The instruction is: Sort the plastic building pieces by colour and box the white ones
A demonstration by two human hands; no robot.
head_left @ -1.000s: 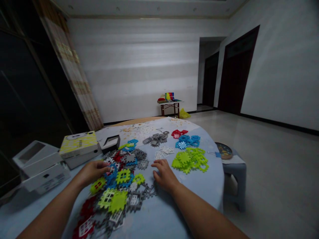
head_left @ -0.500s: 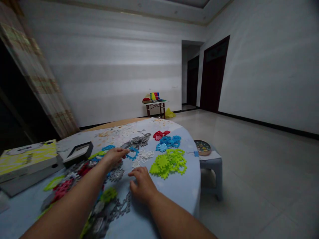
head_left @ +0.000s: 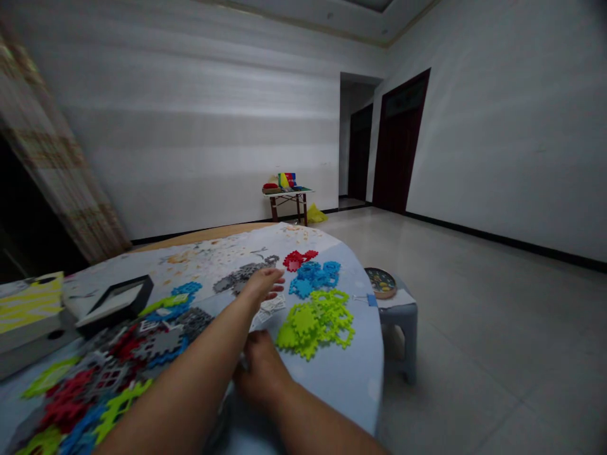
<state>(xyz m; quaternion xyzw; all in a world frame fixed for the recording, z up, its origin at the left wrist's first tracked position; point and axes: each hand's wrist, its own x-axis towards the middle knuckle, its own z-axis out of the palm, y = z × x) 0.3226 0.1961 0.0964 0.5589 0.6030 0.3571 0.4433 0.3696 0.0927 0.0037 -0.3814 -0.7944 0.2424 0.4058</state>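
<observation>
My left hand reaches over the table with its fingers apart and nothing visible in them. It hovers by the grey gear-edged plastic pieces and partly covers the white pieces. To its right lie the blue pieces, with the red pieces just behind. My right hand is low at the table, beside the lime green pieces. Its fingers curl inward, partly hidden by my left forearm; a small pale bit shows at them, too unclear to name.
A mixed heap of colored pieces spreads at the left, beside an open black box and a yellow-and-white box. A blue-grey stool with a round framed item stands right of the table's edge.
My left hand has moved right and no longer shows the blue piece it held. My right hand has drawn in, its fingers now curled. The view has shifted slightly right.
</observation>
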